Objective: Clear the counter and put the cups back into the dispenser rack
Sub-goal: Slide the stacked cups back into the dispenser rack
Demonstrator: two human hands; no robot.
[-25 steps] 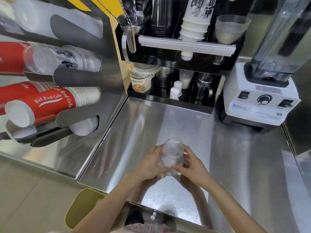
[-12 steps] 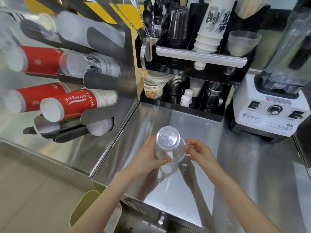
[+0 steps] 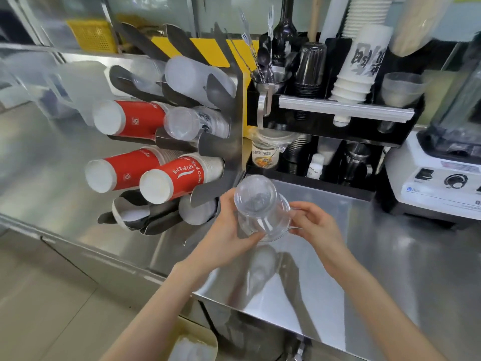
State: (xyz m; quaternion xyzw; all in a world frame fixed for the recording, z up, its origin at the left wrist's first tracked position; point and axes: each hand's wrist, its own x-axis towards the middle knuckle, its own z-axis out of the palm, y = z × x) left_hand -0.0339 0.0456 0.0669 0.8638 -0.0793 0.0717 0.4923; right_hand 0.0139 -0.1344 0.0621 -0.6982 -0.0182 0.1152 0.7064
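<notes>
Red paper cups (image 3: 179,178) fill the dispenser rack (image 3: 223,152) at left. My left hand (image 3: 229,230) wraps the clear plastic cups (image 3: 260,209), held base-up above the tabletop (image 3: 364,269); my right hand's (image 3: 316,227) fingers (image 3: 299,205) pinch their rim.

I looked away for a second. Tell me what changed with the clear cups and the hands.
The clear cups, upside down, were lifted off the counter and carried toward the dispenser rack. The left hand still grips them; the right hand has slipped to the rim. The rack's cups and the blender stayed put.
</notes>
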